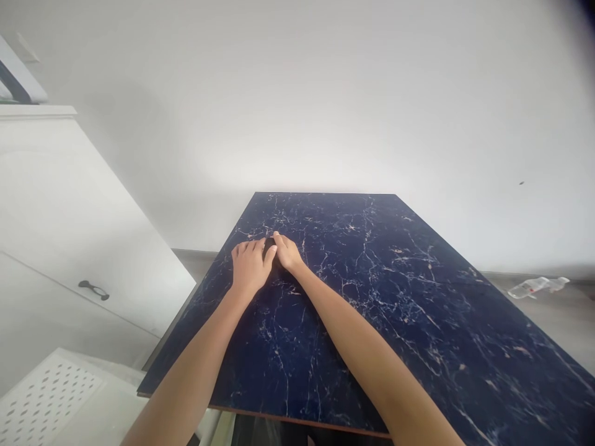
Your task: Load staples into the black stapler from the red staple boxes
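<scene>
My left hand rests palm down toward the far left of the blue marbled tabletop. A small black object shows in the gap between its thumb and index finger. Touching it from the other side, my right hand is closed, thumb on top and the other fingers hidden. Both hands meet around this object. Most of it is covered, so its kind cannot be made out.
A white cabinet with a dark handle stands at the left. Below it is a white perforated panel. A pale wall rises behind the table. A clear plastic bottle lies on the floor at right.
</scene>
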Demonstrator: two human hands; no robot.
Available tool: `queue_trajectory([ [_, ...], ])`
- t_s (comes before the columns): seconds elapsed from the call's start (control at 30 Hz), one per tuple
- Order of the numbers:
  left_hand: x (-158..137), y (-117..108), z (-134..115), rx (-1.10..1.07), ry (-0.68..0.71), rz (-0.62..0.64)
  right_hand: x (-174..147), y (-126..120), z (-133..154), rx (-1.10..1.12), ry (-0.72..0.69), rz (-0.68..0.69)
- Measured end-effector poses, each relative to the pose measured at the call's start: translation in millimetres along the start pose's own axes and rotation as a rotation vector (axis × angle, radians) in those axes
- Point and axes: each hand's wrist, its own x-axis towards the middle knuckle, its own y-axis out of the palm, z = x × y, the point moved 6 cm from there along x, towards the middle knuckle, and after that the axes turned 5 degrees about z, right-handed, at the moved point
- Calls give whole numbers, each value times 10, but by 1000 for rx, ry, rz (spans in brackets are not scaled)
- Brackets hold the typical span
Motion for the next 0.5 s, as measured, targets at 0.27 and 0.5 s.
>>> queue_trajectory([
  [0.27, -92, 155, -304, -106, 112, 24, 62, -143, -163, 289, 109, -190],
  [0.5, -157, 205, -420, 72, 281, 71, 153, -94, -353, 693, 358, -149],
])
